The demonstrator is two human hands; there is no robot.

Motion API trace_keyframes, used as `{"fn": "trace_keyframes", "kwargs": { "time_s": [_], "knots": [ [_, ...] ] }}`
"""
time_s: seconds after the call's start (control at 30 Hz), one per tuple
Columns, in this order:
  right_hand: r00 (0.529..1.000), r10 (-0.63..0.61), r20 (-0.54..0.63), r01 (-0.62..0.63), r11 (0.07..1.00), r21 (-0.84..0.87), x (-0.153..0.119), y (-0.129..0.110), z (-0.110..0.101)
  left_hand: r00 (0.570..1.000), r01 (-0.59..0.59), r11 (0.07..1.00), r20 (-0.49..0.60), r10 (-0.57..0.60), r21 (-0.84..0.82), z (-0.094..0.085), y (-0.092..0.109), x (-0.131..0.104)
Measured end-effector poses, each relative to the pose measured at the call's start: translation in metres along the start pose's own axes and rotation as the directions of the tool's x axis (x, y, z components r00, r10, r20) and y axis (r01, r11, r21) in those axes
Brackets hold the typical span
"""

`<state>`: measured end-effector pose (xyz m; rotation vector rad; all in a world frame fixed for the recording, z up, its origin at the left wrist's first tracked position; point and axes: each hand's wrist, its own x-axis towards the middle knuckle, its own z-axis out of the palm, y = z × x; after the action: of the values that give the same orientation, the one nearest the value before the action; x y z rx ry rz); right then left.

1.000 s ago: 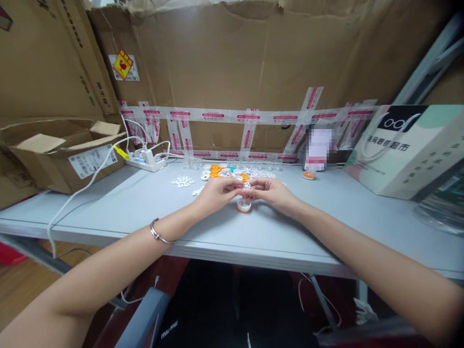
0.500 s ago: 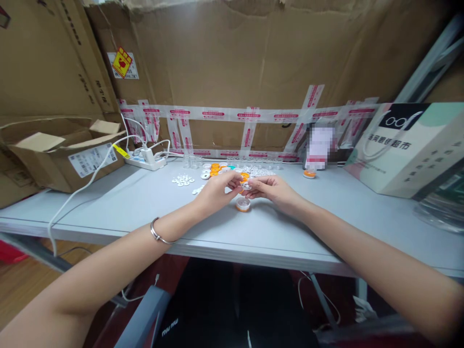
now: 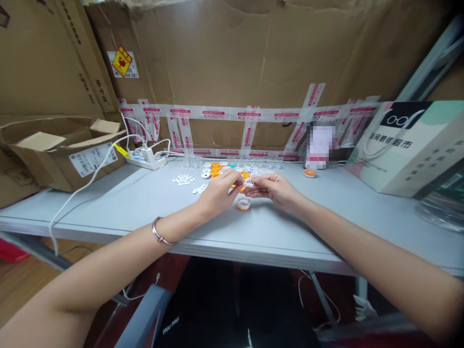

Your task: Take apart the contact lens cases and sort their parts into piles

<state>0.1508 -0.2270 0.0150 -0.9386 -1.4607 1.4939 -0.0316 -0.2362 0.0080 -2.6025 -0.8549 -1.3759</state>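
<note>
Close together above the grey table, both my hands work at one spot. My right hand [image 3: 279, 191] pinches a small white plastic part [image 3: 248, 182] with thumb and fingers. My left hand [image 3: 222, 190] is closed in a pinch just beside that part; what its fingertips hold is hidden. Just below the hands stands a small clear round container with an orange base [image 3: 243, 204]. Behind my fingers lie orange rings [image 3: 216, 169], a white ring [image 3: 205, 173] and a heap of small white parts [image 3: 259, 170]. More small white pieces [image 3: 183, 180] lie further left.
Clear cups [image 3: 188, 161] line the table's back. A phone-like object [image 3: 321, 145], partly blurred out, stands behind another orange-based container [image 3: 310, 173]. A power strip [image 3: 147, 161] and an open cardboard box [image 3: 68, 159] are left, a printed carton [image 3: 398, 150] right.
My fingers have drawn slightly apart, showing more of the white part in my right hand. My left fingertips have curled in. The container below stays in place.
</note>
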Motion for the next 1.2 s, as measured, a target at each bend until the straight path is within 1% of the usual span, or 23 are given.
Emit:
{"fn": "trace_keyframes", "kwargs": {
  "time_s": [0.1, 0.17, 0.23, 0.3, 0.33, 0.4, 0.47, 0.53, 0.6, 0.7, 0.77, 0.83, 0.9, 0.93, 0.97, 1.0, 1.03, 1.07, 1.1, 1.13, 1.2],
  "knots": [
    [0.999, 0.028, -0.028, -0.029, 0.999, -0.028, 0.002, 0.003, 0.001, 1.000, 0.016, 1.000, -0.014, -0.017, -0.023, 0.000, -0.001, 0.000],
    [0.998, 0.020, -0.064, -0.025, 0.996, -0.086, 0.004, 0.004, 0.003, 0.998, 0.060, 0.994, 0.000, -0.060, -0.088, 0.001, -0.002, 0.000],
    [0.994, -0.026, -0.109, 0.009, 0.988, -0.155, 0.006, 0.003, 0.003, 0.994, 0.108, 0.979, 0.021, -0.106, -0.173, 0.002, -0.005, -0.001],
    [0.980, -0.107, -0.166, 0.066, 0.970, -0.233, 0.008, 0.002, -0.001, 0.988, 0.153, 0.960, 0.021, -0.153, -0.232, 0.003, -0.008, -0.002],
    [0.967, -0.156, -0.202, 0.095, 0.954, -0.285, 0.010, 0.001, -0.006, 0.985, 0.173, 0.953, 0.019, -0.174, -0.249, 0.004, -0.010, -0.002],
    [0.921, -0.269, -0.281, 0.131, 0.894, -0.428, 0.013, -0.001, -0.018, 0.977, 0.210, 0.940, 0.030, -0.210, -0.269, 0.005, -0.013, -0.003],
    [0.868, -0.365, -0.336, 0.114, 0.807, -0.580, 0.017, 0.000, -0.032, 0.972, 0.232, 0.931, 0.044, -0.229, -0.280, 0.004, -0.015, -0.003],
    [0.837, -0.406, -0.366, 0.068, 0.742, -0.667, 0.022, 0.003, -0.046, 0.970, 0.241, 0.929, 0.058, -0.234, -0.282, 0.004, -0.015, -0.003],
    [0.827, -0.404, -0.391, 0.027, 0.724, -0.689, 0.026, 0.007, -0.057, 0.971, 0.239, 0.929, 0.079, -0.226, -0.284, 0.003, -0.015, -0.003],
    [0.821, -0.387, -0.420, -0.013, 0.722, -0.692, 0.032, 0.013, -0.067, 0.972, 0.230, 0.929, 0.118, -0.204, -0.289, 0.002, -0.015, -0.003],
    [0.813, -0.390, -0.432, -0.023, 0.721, -0.693, 0.033, 0.014, -0.070, 0.972, 0.226, 0.930, 0.124, -0.198, -0.288, 0.002, -0.014, -0.003],
    [0.804, -0.408, -0.433, -0.005, 0.724, -0.690, 0.032, 0.012, -0.067, 0.974, 0.220, 0.933, 0.118, -0.194, -0.284, 0.002, -0.014, -0.003],
    [0.808, -0.425, -0.408, 0.038, 0.729, -0.684, 0.027, 0.007, -0.058, 0.976, 0.208, 0.937, 0.115, -0.183, -0.282, 0.002, -0.014, -0.002],
    [0.827, -0.421, -0.371, 0.072, 0.735, -0.674, 0.024, 0.004, -0.050, 0.978, 0.201, 0.938, 0.112, -0.175, -0.281, 0.002, -0.013, -0.002],
    [0.859, -0.405, -0.313, 0.113, 0.747, -0.656, 0.020, 0.001, -0.041, 0.980, 0.193, 0.939, 0.111, -0.168, -0.283, 0.002, -0.013, -0.002],
    [0.897, -0.375, -0.232, 0.157, 0.764, -0.626, 0.016, -0.001, -0.032, 0.981, 0.187, 0.939, 0.114, -0.160, -0.290, 0.002, -0.012, -0.002],
    [0.937, -0.330, -0.116, 0.211, 0.797, -0.566, 0.012, -0.003, -0.022, 0.982, 0.179, 0.937, 0.117, -0.150, -0.301, 0.002, -0.012, -0.001],
    [0.956, -0.293, -0.023, 0.242, 0.830, -0.503, 0.009, -0.004, -0.013, 0.983, 0.170, 0.934, 0.118, -0.139, -0.313, 0.002, -0.011, -0.001],
    [0.963, -0.266, 0.041, 0.256, 0.859, -0.443, 0.007, -0.004, -0.006, 0.984, 0.161, 0.932, 0.120, -0.128, -0.326, 0.003, -0.011, -0.002],
    [0.966, -0.247, 0.080, 0.259, 0.881, -0.395, 0.005, -0.004, -0.001, 0.985, 0.154, 0.928, 0.122, -0.120, -0.338, 0.003, -0.010, -0.002],
    [0.969, -0.238, 0.071, 0.247, 0.898, -0.364, 0.006, -0.002, 0.001, 0.986, 0.158, 0.921, 0.114, -0.124, -0.355, 0.003, -0.010, -0.002]
  ]
}}
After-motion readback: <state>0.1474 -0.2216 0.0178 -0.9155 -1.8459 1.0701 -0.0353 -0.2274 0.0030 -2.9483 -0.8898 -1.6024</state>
